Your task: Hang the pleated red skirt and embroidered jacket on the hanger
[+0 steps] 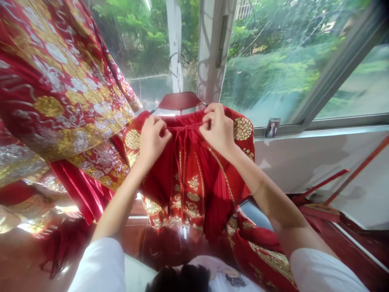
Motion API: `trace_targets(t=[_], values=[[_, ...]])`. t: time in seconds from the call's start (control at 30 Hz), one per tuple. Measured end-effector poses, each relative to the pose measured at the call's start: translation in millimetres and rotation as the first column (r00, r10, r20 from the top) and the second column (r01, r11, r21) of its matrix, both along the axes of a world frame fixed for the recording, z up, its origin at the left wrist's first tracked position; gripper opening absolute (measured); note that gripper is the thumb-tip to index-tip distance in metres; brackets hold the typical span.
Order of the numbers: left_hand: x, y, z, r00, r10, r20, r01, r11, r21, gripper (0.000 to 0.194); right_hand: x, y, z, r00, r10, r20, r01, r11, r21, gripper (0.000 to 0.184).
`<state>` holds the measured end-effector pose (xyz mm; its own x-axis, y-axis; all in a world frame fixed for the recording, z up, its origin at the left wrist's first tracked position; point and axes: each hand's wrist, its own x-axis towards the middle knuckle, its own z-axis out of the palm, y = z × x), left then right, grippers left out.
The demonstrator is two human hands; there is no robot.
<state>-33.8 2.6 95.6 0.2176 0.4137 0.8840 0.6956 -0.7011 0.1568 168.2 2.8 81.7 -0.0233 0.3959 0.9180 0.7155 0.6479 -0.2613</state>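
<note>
A red garment [194, 170] with gold embroidery hangs in front of me on a dark red hanger [179, 100]. Thin red ties [186, 127] cross its top edge and meet in a small knot or bow at the middle. My left hand [154, 138] is closed at the left of the top edge, its fingers curled on a tie. On the right, my right hand [218, 126] pinches the tie between thumb and fingers. Gathered red cloth drops below the knot. The hands partly hide the embroidered shoulders.
A large red robe [67, 81] with gold and silver embroidery hangs close on the left. Windows [282, 69] fill the background above a white sill. More embroidered red cloth [261, 247] lies at lower right, by a grey-blue surface [257, 215]. Red bars [355, 174] lean at right.
</note>
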Motion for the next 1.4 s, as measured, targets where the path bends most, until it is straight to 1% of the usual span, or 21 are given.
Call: trace_targets(t=[0.07,0.13,0.17,0.2,0.27,0.3,0.33,0.4,0.47,0.6,0.7,0.8,0.93,1.07,1.1,1.13,1.2,1.23,1.3,1.33,1.4], values=[[-6,-3,-0.2,1.000,-0.013,0.028,0.014,0.999,-0.031,0.014,7,-3,0.4,0.998,0.043,-0.048,-0.044,0.999,-0.030,0.037],[-6,-5,-0.5,0.978,-0.125,0.166,0.150,0.978,-0.144,0.011,10,-5,2.3,0.979,0.175,-0.102,-0.184,0.979,-0.083,0.038],[-4,-6,-0.4,0.944,-0.194,0.268,0.255,0.942,-0.216,0.009,10,-5,3.7,0.955,0.260,-0.140,-0.277,0.954,-0.116,0.037],[-1,-5,0.0,0.891,-0.252,0.377,0.371,0.884,-0.286,0.008,10,-5,5.4,0.921,0.343,-0.185,-0.371,0.917,-0.150,0.036],[6,-3,1.2,0.774,-0.313,0.551,0.562,0.740,-0.370,0.010,9,-5,8.8,0.840,0.468,-0.274,-0.526,0.826,-0.201,0.033],[9,-2,1.9,0.735,-0.325,0.595,0.615,0.690,-0.381,0.012,9,-5,10.5,0.805,0.510,-0.304,-0.581,0.783,-0.222,0.031],[12,0,2.4,0.714,-0.335,0.615,0.640,0.669,-0.379,0.014,10,-4,12.2,0.777,0.543,-0.319,-0.621,0.745,-0.243,0.030],[13,3,2.8,0.707,-0.358,0.610,0.645,0.680,-0.348,0.015,12,-4,15.7,0.747,0.581,-0.324,-0.662,0.693,-0.284,0.031],[12,3,2.6,0.714,-0.379,0.588,0.636,0.702,-0.319,0.014,17,-4,20.4,0.754,0.579,-0.312,-0.657,0.680,-0.325,0.034],[8,2,2.5,0.737,-0.378,0.561,0.619,0.711,-0.334,0.012,28,-5,32.6,0.815,0.514,-0.268,-0.579,0.717,-0.387,0.036],[7,1,3.6,0.752,-0.372,0.545,0.599,0.731,-0.328,0.011,29,-4,38.1,0.803,0.514,-0.302,-0.595,0.719,-0.358,0.031],[3,1,6.1,0.752,-0.371,0.545,0.593,0.741,-0.314,0.012,29,-2,37.1,0.774,0.516,-0.367,-0.625,0.714,-0.314,0.024],[-9,2,6.1,0.779,-0.355,0.517,0.570,0.744,-0.348,0.015,36,1,32.0,0.819,0.449,-0.357,-0.563,0.750,-0.349,0.020],[-19,-3,-0.7,0.834,-0.351,0.426,0.516,0.771,-0.374,0.016,42,-2,27.0,0.895,0.359,-0.266,-0.442,0.797,-0.411,0.019],[-21,-6,-0.6,0.859,-0.344,0.378,0.480,0.796,-0.368,0.014,43,-4,25.3,0.911,0.331,-0.244,-0.406,0.825,-0.395,0.019],[-25,-8,1.3,0.891,-0.326,0.317,0.427,0.838,-0.339,0.011,44,-6,23.2,0.926,0.299,-0.230,-0.366,0.860,-0.356,0.018],[-37,-12,11.6,0.951,-0.248,0.182,0.283,0.938,-0.200,0.012,49,-14,17.5,0.951,0.208,-0.228,-0.258,0.942,-0.216,0.018],[-46,-11,19.3,0.972,-0.194,0.128,0.209,0.971,-0.113,0.017,53,-18,13.8,0.962,0.143,-0.232,-0.178,0.975,-0.136,0.019],[-65,-3,35.4,0.994,-0.098,0.057,0.098,0.995,-0.010,0.026,66,-24,4.6,0.974,-0.016,-0.226,0.010,1.000,-0.030,0.022],[-75,4,41.8,0.997,-0.067,0.026,0.068,0.998,-0.020,0.029,74,-25,-0.7,0.975,-0.089,-0.206,0.086,0.996,-0.025,0.024],[-92,22,47.5,0.997,-0.050,-0.062,0.040,0.988,-0.150,0.034,90,-23,-11.4,0.977,-0.157,-0.142,0.143,0.984,-0.103,0.031]])
